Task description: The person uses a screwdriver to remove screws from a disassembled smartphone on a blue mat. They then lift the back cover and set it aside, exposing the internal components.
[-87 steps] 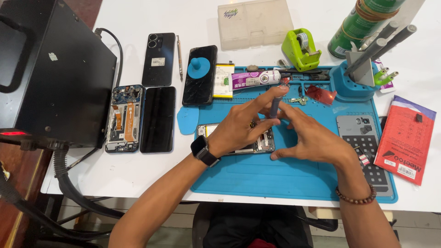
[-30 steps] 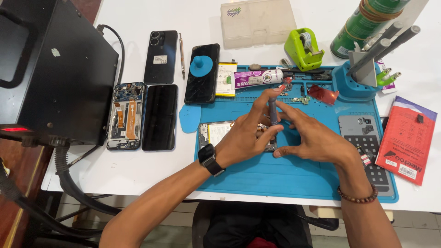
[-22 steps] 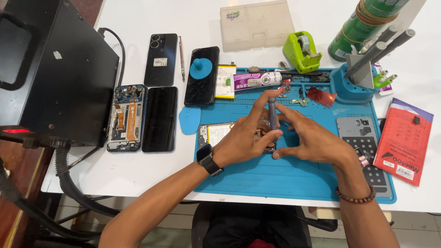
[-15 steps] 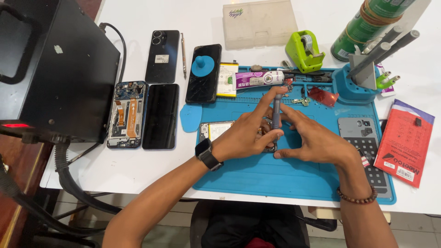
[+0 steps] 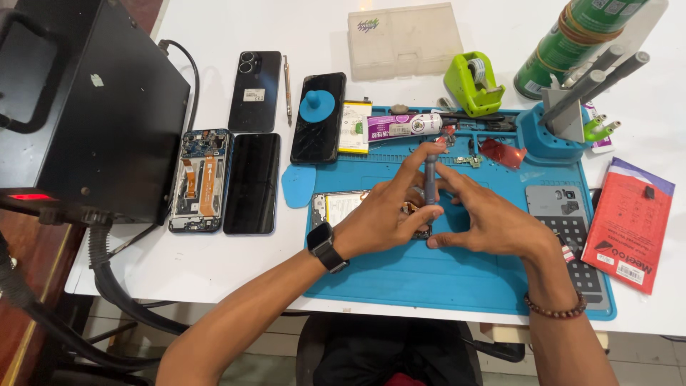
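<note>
I am seeing bright, even overhead light; soft shadows are falling under the hands; the white table is glaring slightly; focus is holding sharp.

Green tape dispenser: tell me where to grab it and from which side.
Grip the green tape dispenser across its two flat side walls, coming from above. It stands upright beyond the blue mat, the roll sits between those walls, and both hands are busy in front.

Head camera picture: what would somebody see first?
Two hands, the left hand and right hand, meet over a blue mat, holding a grey screwdriver upright on an opened phone. A big black box sits far left.
</note>
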